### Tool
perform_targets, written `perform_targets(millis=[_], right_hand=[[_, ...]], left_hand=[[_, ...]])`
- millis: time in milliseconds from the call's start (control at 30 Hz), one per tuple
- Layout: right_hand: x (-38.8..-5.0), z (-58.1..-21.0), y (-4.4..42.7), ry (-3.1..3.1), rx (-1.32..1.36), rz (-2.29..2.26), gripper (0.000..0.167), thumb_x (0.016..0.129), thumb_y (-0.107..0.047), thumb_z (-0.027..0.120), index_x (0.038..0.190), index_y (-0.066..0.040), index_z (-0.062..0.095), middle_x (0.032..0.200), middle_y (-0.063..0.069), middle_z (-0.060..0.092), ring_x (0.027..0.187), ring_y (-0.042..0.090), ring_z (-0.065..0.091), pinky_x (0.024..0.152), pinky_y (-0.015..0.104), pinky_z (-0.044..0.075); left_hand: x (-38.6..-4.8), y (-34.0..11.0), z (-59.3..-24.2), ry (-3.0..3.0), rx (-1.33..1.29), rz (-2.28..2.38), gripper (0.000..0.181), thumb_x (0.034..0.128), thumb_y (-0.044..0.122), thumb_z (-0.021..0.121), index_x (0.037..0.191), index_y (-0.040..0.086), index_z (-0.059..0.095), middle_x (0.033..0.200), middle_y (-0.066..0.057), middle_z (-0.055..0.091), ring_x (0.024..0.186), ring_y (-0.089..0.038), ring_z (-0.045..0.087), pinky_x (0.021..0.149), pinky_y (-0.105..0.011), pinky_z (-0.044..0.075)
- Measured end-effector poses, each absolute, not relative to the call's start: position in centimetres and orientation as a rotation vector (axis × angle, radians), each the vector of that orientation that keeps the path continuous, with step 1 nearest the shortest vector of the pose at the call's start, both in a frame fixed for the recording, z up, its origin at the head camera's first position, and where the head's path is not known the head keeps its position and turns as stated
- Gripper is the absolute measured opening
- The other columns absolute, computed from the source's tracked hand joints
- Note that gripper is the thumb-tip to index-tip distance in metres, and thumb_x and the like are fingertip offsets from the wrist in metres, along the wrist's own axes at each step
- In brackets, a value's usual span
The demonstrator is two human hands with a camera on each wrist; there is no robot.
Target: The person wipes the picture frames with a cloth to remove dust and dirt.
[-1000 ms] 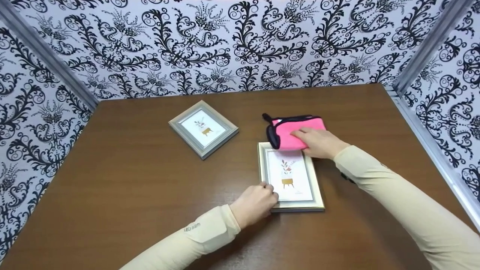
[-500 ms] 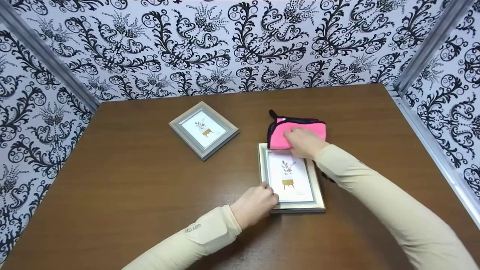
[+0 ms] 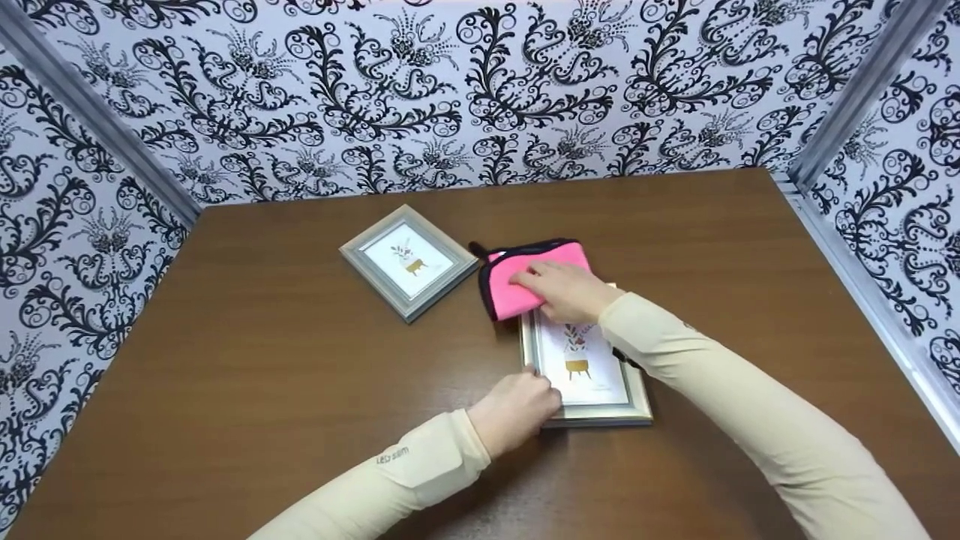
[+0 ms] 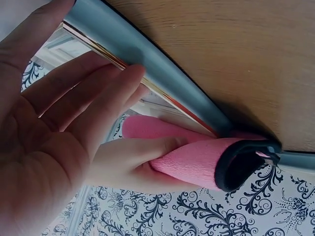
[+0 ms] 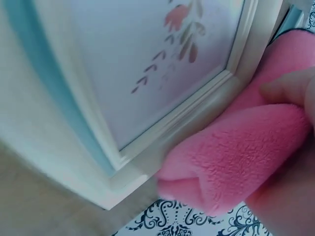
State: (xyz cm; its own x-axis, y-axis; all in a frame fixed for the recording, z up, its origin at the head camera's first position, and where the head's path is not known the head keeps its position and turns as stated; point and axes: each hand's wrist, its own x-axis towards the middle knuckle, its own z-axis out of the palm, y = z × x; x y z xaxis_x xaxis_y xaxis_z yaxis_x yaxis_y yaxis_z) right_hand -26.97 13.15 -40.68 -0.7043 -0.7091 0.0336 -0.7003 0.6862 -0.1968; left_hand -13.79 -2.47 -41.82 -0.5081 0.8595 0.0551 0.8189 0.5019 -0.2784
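A picture frame (image 3: 639, 401) with a plant print lies on the table, its lower left corner gripped by the left hand (image 3: 514, 411). In the left wrist view, the fingers of the left hand (image 4: 74, 108) curl over the edge of the frame (image 4: 152, 64). A folded pink cloth (image 3: 511, 291) with black trim is pinched in the right hand (image 3: 571, 291), over the top left corner of that frame. The right wrist view shows the cloth (image 5: 236, 157) against the frame's border (image 5: 197, 110), with part of the right hand (image 5: 290, 93) on it.
A second grey picture frame (image 3: 448, 283) lies rotated on the table (image 3: 300, 360), to the left of the cloth and near its edge. Patterned walls (image 3: 420, 90) stand behind and at both sides, with metal rails (image 3: 862, 97) at the corners.
The right hand has moved left with the cloth, from the frame's top edge to its top left corner, close to the second frame. The left hand has stayed at the lower left corner.
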Motion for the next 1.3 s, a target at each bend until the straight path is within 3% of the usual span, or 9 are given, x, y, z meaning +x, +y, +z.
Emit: perform_targets(millis=[200, 367, 800, 933, 1067, 1300], right_hand=[[-27.1, -40.9, 14.7, 2.822, -1.262, -0.381, 0.050, 0.084, 0.000, 0.060, 0.133, -0.009, 0.055, 0.128, 0.016, 0.055, 0.122, 0.033, 0.049, 0.103, 0.047, 0.037], [-27.1, -40.9, 16.5, 2.858, -1.202, -0.369, 0.048, 0.085, 0.000, 0.062, 0.132, -0.008, 0.056, 0.121, 0.018, 0.058, 0.114, 0.034, 0.054, 0.097, 0.049, 0.043], [-25.5, -40.1, 20.2, 2.958, -0.753, -0.285, 0.041, 0.086, 0.001, 0.061, 0.126, 0.006, 0.054, 0.109, 0.029, 0.060, 0.100, 0.043, 0.059, 0.083, 0.055, 0.049], [-24.7, -40.4, 19.7, 3.042, -0.649, -0.301, 0.025, 0.086, 0.000, 0.063, 0.109, 0.007, 0.059, 0.090, 0.023, 0.063, 0.079, 0.035, 0.063, 0.064, 0.049, 0.053], [-23.9, -40.9, 18.5, 3.150, -0.674, -0.246, 0.013, 0.081, 0.001, 0.066, 0.091, 0.005, 0.059, 0.069, 0.015, 0.058, 0.057, 0.028, 0.055, 0.050, 0.044, 0.050], [-23.0, -41.0, 15.2, 3.192, -0.812, -0.122, 0.017, 0.078, 0.004, 0.068, 0.094, 0.007, 0.061, 0.070, 0.015, 0.060, 0.053, 0.026, 0.055, 0.048, 0.037, 0.051]], left_hand=[[-13.8, -2.3, -42.0, -2.577, -1.430, 0.294, 0.018, 0.0700, 0.006, 0.075, 0.082, 0.019, 0.073, 0.072, 0.006, 0.065, 0.066, -0.010, 0.060, 0.059, -0.022, 0.052], [-13.8, -2.1, -42.0, -2.565, -1.405, 0.273, 0.017, 0.0716, 0.004, 0.072, 0.076, 0.021, 0.073, 0.069, 0.006, 0.065, 0.061, -0.010, 0.058, 0.054, -0.021, 0.050], [-13.8, -2.1, -42.2, -2.577, -1.400, 0.334, 0.011, 0.0747, 0.011, 0.077, 0.077, 0.022, 0.074, 0.072, 0.006, 0.067, 0.062, -0.010, 0.060, 0.053, -0.022, 0.050], [-13.8, -2.0, -42.1, -2.583, -1.396, 0.337, 0.012, 0.0762, 0.011, 0.075, 0.078, 0.022, 0.074, 0.072, 0.006, 0.066, 0.062, -0.010, 0.059, 0.052, -0.022, 0.050], [-13.7, -2.0, -42.1, -2.562, -1.395, 0.346, 0.013, 0.0774, 0.010, 0.073, 0.077, 0.023, 0.074, 0.072, 0.007, 0.066, 0.061, -0.010, 0.059, 0.051, -0.022, 0.050], [-13.7, -2.3, -42.3, -2.487, -1.417, 0.343, 0.015, 0.0788, 0.009, 0.072, 0.077, 0.023, 0.073, 0.071, 0.007, 0.064, 0.063, -0.009, 0.060, 0.057, -0.022, 0.051]])
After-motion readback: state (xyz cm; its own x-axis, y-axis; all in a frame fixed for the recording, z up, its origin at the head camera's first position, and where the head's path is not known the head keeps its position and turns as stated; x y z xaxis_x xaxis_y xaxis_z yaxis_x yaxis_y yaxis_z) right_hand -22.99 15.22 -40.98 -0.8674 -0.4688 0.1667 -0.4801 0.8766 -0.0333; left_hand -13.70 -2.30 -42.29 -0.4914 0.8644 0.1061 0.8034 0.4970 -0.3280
